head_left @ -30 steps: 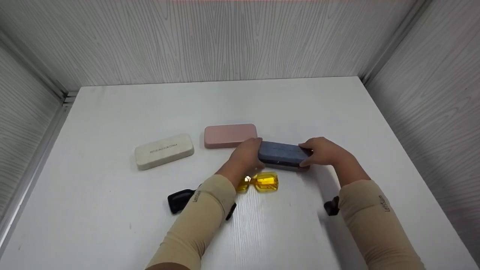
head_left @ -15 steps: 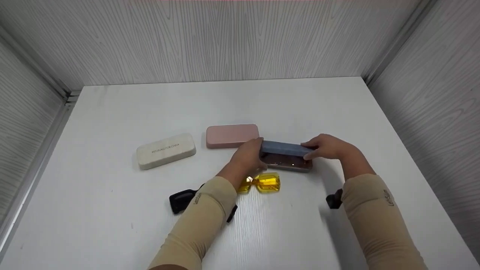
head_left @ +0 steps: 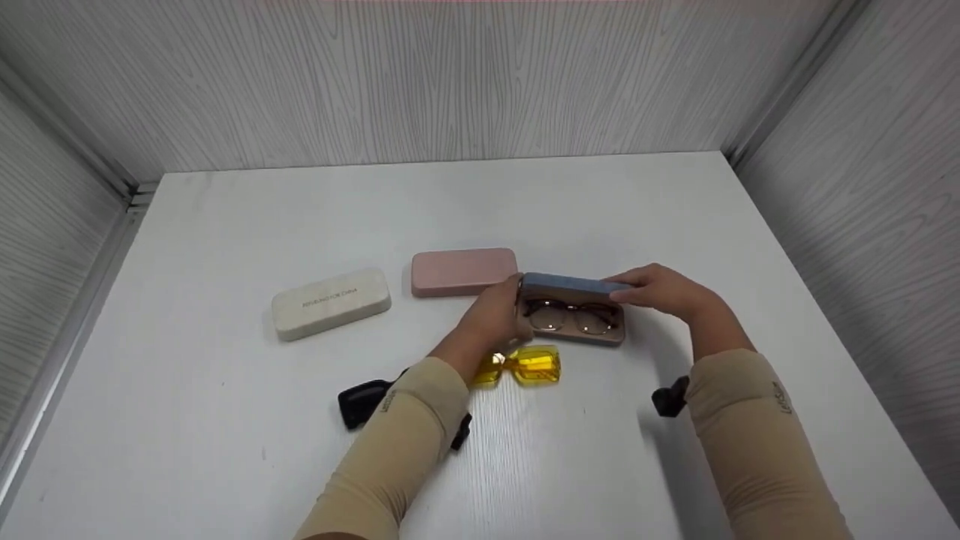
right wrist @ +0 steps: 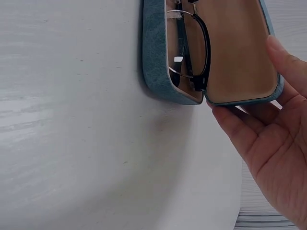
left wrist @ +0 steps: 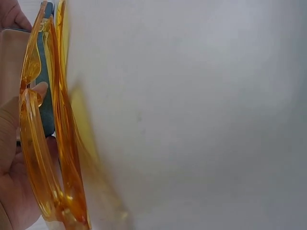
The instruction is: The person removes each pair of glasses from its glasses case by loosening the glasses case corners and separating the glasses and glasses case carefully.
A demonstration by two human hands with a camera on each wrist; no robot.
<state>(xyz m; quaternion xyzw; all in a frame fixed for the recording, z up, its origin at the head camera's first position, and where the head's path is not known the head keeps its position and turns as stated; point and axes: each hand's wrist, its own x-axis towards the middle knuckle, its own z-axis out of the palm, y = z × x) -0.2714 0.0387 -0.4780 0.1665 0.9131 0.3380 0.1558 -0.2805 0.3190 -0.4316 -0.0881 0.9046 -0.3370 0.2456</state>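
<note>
A blue glasses case (head_left: 574,284) stands with its lid raised, showing a tan lining. Inside lie dark-rimmed eyeglasses (head_left: 571,306), their frame (right wrist: 207,48) seen side-on in the right wrist view. My left hand (head_left: 491,315) holds the case's left end, its thumb at the front. At the other end, my right hand (head_left: 664,294) grips the lid (right wrist: 240,52), thumb on the inner edge and fingers behind. Just in front of the case lie yellow glasses (head_left: 536,364), which partly cover the left hand (left wrist: 19,182) in the left wrist view.
A pink case (head_left: 463,271) lies shut behind my left hand. Farther left is a cream case (head_left: 331,303) with lettering. Black glasses (head_left: 362,401) are partly hidden under my left forearm. Grey wood-grain panels (head_left: 450,82) border the white table (head_left: 225,450).
The blue case's lid has swung up and back under my right hand, uncovering the eyeglasses inside. My left hand keeps its hold on the left end, and the other cases stay put.
</note>
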